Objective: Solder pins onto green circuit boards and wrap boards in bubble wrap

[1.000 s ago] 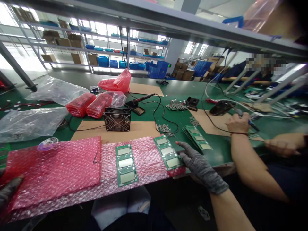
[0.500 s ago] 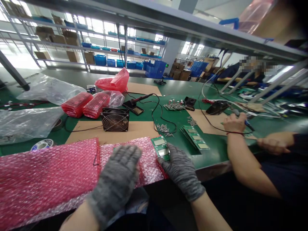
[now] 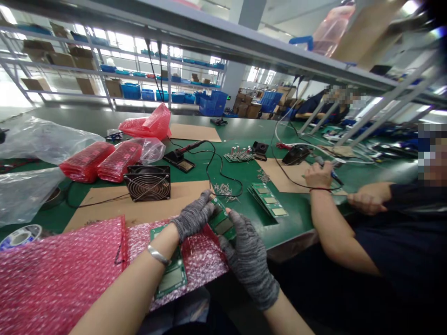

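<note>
Both my hands wear grey knit gloves. My left hand (image 3: 196, 215) grips the far left edge of a green circuit board (image 3: 223, 225). At the near right edge of that board, my right hand (image 3: 246, 256) holds it with thumb and fingers. The board is tilted above the right end of a pink bubble-wrap sheet (image 3: 204, 253). A second circuit board (image 3: 172, 278) lies on the wrap, partly covered by my left forearm. To the right, several more boards (image 3: 270, 201) lean in an overlapping stack on the green table.
A black fan (image 3: 148, 184) stands on cardboard (image 3: 94, 204). Behind my hands are loose metal parts (image 3: 225, 190) and a soldering iron (image 3: 188, 148) with its cable. At right, a co-worker's hand (image 3: 319, 176) holds a tool. Red bubble-wrapped bundles (image 3: 87, 161) lie at left.
My left hand has moved right and forward from over the wrap onto the board in my right hand. The second board on the wrap now shows. The view has shifted rightward.
</note>
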The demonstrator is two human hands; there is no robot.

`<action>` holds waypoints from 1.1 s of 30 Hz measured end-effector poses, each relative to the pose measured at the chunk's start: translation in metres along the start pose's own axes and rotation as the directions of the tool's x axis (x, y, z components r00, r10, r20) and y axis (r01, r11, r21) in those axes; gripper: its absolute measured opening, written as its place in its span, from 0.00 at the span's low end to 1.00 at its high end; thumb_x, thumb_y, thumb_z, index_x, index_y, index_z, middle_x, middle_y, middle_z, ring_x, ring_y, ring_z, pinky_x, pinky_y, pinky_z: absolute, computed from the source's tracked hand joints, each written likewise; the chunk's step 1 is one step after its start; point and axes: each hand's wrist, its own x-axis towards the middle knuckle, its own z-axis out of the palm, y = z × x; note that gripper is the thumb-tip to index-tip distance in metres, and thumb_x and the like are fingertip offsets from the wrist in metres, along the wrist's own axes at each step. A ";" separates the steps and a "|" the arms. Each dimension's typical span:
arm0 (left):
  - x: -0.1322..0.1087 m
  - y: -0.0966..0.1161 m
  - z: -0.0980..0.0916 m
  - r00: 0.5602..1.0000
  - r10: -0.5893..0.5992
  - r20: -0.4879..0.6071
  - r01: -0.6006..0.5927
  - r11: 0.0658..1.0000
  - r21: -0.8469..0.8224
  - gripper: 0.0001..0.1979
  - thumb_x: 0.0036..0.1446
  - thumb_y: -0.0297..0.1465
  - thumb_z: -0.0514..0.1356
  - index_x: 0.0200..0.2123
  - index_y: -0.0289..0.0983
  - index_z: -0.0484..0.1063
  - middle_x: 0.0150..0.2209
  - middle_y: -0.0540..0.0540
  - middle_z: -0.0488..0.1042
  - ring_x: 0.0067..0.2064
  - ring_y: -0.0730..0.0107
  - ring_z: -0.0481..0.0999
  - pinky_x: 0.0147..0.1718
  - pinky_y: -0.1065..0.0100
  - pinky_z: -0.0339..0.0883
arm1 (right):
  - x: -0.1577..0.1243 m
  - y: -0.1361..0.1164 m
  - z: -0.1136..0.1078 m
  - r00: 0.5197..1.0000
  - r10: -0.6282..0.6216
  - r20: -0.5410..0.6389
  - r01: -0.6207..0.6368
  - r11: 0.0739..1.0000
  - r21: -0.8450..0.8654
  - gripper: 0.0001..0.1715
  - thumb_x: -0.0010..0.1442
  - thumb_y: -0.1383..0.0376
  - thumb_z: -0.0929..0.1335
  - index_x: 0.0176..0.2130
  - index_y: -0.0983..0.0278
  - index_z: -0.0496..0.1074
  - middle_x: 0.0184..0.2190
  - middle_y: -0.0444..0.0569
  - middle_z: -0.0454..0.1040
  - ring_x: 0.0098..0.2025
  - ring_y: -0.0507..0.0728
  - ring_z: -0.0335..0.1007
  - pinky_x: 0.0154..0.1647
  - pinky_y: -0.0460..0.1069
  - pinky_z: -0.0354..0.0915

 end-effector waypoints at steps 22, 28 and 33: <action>0.020 -0.025 -0.012 0.987 -0.061 0.149 0.065 0.998 -0.022 0.16 0.60 0.37 0.63 0.48 0.34 0.72 0.46 0.43 0.76 0.48 0.61 0.76 0.51 0.52 0.71 | -0.017 0.029 -0.014 0.920 -0.139 -0.367 0.092 0.985 -0.144 0.27 0.56 0.66 0.73 0.54 0.61 0.65 0.47 0.54 0.71 0.48 0.60 0.71 0.46 0.56 0.72; 0.014 -0.007 -0.003 1.000 -0.021 0.011 0.017 0.962 0.271 0.15 0.62 0.34 0.60 0.50 0.35 0.72 0.48 0.41 0.76 0.50 0.60 0.76 0.55 0.49 0.67 | 0.055 0.123 -0.067 0.891 0.287 -0.352 -0.373 0.904 -0.208 0.28 0.62 0.55 0.70 0.55 0.67 0.64 0.49 0.56 0.71 0.48 0.60 0.71 0.50 0.58 0.70; -0.013 0.032 -0.013 0.989 0.105 -0.109 -0.048 0.901 0.430 0.18 0.59 0.31 0.57 0.53 0.37 0.72 0.52 0.39 0.76 0.54 0.55 0.74 0.59 0.50 0.63 | 0.081 0.148 -0.062 0.955 0.254 -0.152 -0.293 0.878 -0.378 0.21 0.66 0.56 0.67 0.54 0.65 0.68 0.51 0.52 0.71 0.48 0.58 0.71 0.48 0.57 0.72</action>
